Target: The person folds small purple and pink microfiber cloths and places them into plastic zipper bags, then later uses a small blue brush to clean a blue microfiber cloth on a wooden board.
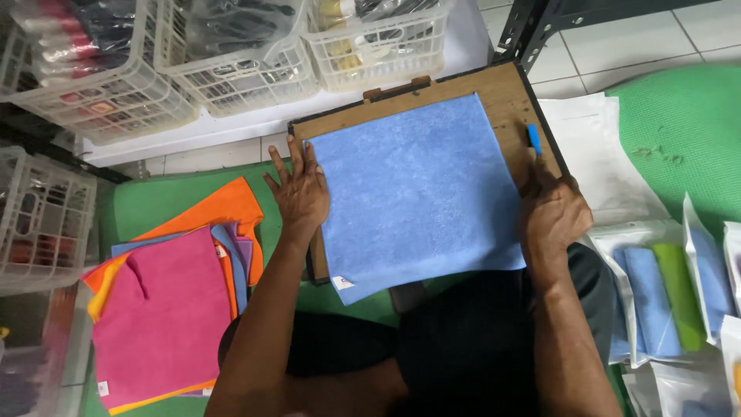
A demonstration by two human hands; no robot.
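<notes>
Head view, looking down onto a brown board (509, 93) across the lap, with a blue cloth (421, 193) spread flat and square over most of it. Left hand (299, 189) laid open, fingers apart, flat on the cloth's left edge. Right hand (552, 208) at the cloth's right edge, fingers curled under and mostly hidden, so open or closed cannot be told; a small blue marker (534, 138) on the board just beyond it. Small white label (342, 283) at the cloth's near left corner. To the left, on a green mat (154, 205), a stack of cloths: pink cloth (162, 316) on top with a white tag at its near left corner, orange cloth (224, 207) and blue and purple edges showing under it. To the right, clear white-edged pouches (656, 297) holding rolled blue and green cloths, lying near the right knee, with a flat white bag (598, 147) farther off beside the board. Far side, white plastic baskets (231, 54) in a row on a white shelf, filled with dark and red wrapped goods; another basket (42, 216) at far left. Black metal rack leg (532, 27) at far right over a white tiled floor (648, 38).
</notes>
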